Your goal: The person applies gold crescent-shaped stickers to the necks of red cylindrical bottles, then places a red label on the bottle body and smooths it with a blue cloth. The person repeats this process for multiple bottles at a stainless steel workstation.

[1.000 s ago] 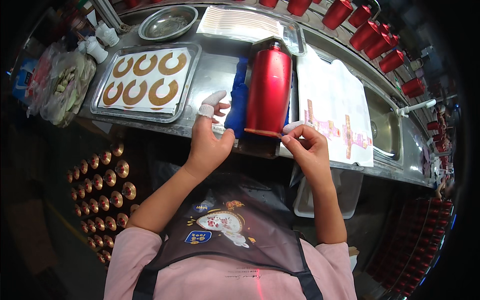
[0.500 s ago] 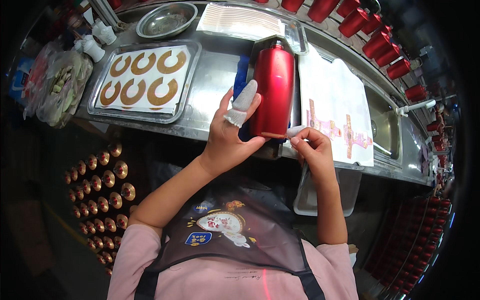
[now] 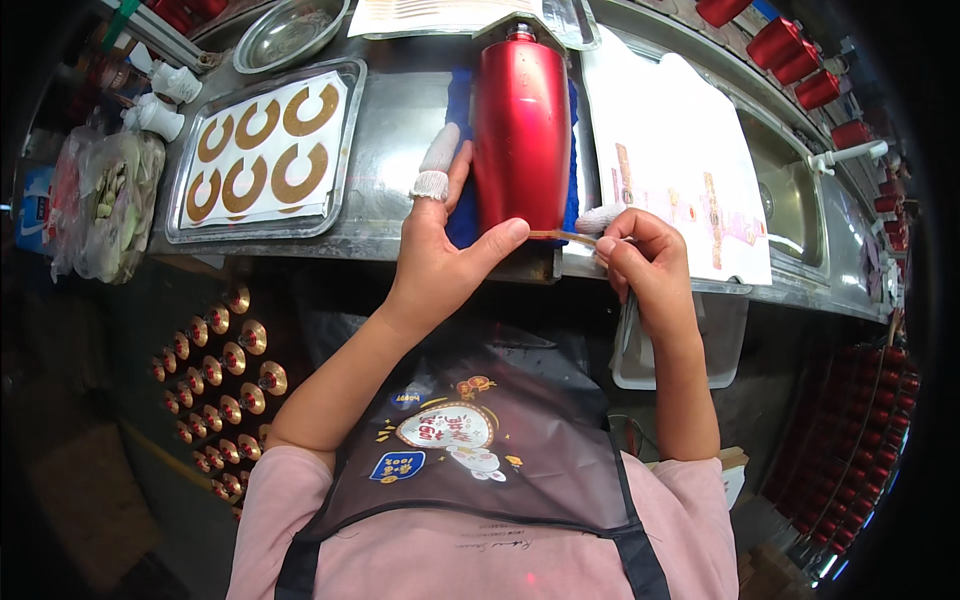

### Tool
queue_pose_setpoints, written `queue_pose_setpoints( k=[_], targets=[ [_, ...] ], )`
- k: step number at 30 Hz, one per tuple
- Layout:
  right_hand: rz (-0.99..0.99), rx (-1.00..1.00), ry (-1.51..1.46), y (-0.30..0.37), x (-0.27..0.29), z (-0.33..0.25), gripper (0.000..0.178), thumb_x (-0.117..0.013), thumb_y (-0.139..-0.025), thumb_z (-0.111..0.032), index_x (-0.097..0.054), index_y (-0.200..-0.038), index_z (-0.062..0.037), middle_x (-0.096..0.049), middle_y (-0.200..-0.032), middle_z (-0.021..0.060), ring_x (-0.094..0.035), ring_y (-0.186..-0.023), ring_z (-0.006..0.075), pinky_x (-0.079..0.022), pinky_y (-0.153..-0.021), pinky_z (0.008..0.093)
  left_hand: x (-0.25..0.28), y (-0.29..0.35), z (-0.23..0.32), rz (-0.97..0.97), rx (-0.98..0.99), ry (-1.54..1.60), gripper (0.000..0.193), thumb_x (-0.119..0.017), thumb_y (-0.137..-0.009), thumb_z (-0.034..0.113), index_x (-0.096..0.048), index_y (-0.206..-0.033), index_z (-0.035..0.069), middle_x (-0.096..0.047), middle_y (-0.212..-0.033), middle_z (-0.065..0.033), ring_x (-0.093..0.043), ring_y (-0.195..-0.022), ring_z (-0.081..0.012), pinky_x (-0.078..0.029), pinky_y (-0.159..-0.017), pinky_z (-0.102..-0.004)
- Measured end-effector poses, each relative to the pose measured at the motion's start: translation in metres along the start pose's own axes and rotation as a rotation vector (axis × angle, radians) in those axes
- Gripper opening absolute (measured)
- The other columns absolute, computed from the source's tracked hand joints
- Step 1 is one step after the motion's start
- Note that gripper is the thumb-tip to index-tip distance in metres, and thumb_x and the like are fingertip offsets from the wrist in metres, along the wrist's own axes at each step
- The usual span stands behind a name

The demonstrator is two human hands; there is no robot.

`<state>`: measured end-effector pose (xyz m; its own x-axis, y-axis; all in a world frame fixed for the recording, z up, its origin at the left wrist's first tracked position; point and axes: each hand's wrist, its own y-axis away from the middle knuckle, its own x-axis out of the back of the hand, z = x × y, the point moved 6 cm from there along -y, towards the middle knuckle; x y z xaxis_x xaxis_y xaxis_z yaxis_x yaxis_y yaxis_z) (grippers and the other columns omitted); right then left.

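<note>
A glossy red bottle point(image 3: 521, 130) with a metal neck lies on a blue cloth point(image 3: 459, 205), its base toward me. My left hand point(image 3: 440, 240) is open at its left side, fingers stretched out, a grey cot on the index finger. The left thumb presses at the bottle's base edge. A thin gold strip point(image 3: 574, 237) runs from that edge to my right hand point(image 3: 648, 262). The right thumb and fingers pinch the strip's end; another cot covers a finger there. Something thin and grey shows below that hand; I cannot make out what.
A tray point(image 3: 345, 165) with gold C-shaped pieces stands left, a metal bowl point(image 3: 290, 38) behind it. White sheets point(image 3: 680, 130) with patterned decals lie right, beside a sink point(image 3: 800, 215). Plastic bags point(image 3: 115, 200) sit far left. Gold-and-red tops point(image 3: 233, 357) stand in rows below.
The gold strip's end now stands away from the bottle in my right hand, which has moved right. My left fingers have opened out from the bottle's side. The view has shifted.
</note>
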<state>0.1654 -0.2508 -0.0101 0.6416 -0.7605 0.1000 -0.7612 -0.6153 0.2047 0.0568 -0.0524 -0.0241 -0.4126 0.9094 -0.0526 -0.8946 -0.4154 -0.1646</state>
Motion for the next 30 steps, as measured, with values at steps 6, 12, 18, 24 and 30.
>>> queue_pose_setpoints(
  k=[6, 12, 18, 24, 30],
  targets=[
    [-0.012, 0.004, -0.003, -0.002, -0.002, 0.002, 0.012, -0.067, -0.092, -0.009, -0.060, -0.082, -0.0061, -0.054, -0.065, -0.0044, -0.047, -0.052, 0.0017, -0.034, -0.046, 0.0193, -0.003, 0.000, 0.006, -0.004, 0.007, 0.022, 0.094, -0.078, -0.089, 0.013, -0.018, -0.157, -0.010, -0.038, -0.158, -0.0261, -0.040, -0.146, -0.0265, -0.030, -0.121, -0.0370],
    [-0.017, 0.043, 0.010, -0.004, -0.006, 0.000, 0.015, -0.068, -0.091, -0.011, -0.060, -0.080, -0.0061, -0.053, -0.065, -0.0058, -0.045, -0.053, 0.0009, -0.033, -0.047, 0.0189, 0.001, -0.001, 0.005, -0.037, 0.093, 0.133, 0.091, -0.076, -0.091, 0.010, -0.017, -0.158, -0.009, -0.037, -0.160, -0.0237, -0.039, -0.147, -0.0258, -0.030, -0.121, -0.0369],
    [-0.020, 0.054, -0.002, -0.006, -0.007, 0.000, 0.015, -0.068, -0.091, -0.011, -0.060, -0.079, -0.0063, -0.053, -0.065, -0.0060, -0.046, -0.054, 0.0006, -0.033, -0.047, 0.0189, 0.003, 0.000, 0.006, -0.021, 0.085, 0.210, 0.080, -0.074, -0.093, 0.011, -0.029, -0.156, -0.009, -0.041, -0.158, -0.0220, -0.038, -0.148, -0.0267, -0.028, -0.122, -0.0376],
    [-0.016, 0.016, -0.011, -0.006, -0.004, -0.001, 0.013, -0.069, -0.090, -0.009, -0.062, -0.080, -0.0030, -0.057, -0.076, -0.0031, -0.051, -0.066, 0.0025, -0.040, -0.058, 0.0200, -0.004, 0.002, 0.009, -0.028, 0.020, -0.037, 0.083, -0.076, -0.091, 0.015, -0.030, -0.155, -0.010, -0.044, -0.155, -0.0221, -0.041, -0.146, -0.0269, -0.029, -0.121, -0.0378],
    [-0.017, 0.025, -0.021, -0.008, -0.004, 0.001, 0.014, -0.069, -0.091, -0.011, -0.061, -0.080, -0.0047, -0.056, -0.072, -0.0043, -0.049, -0.061, 0.0017, -0.037, -0.054, 0.0195, -0.004, 0.001, 0.007, -0.007, 0.006, -0.026, 0.084, -0.077, -0.090, 0.016, -0.031, -0.155, -0.010, -0.045, -0.153, -0.0218, -0.043, -0.144, -0.0268, -0.030, -0.120, -0.0375]
  ],
)
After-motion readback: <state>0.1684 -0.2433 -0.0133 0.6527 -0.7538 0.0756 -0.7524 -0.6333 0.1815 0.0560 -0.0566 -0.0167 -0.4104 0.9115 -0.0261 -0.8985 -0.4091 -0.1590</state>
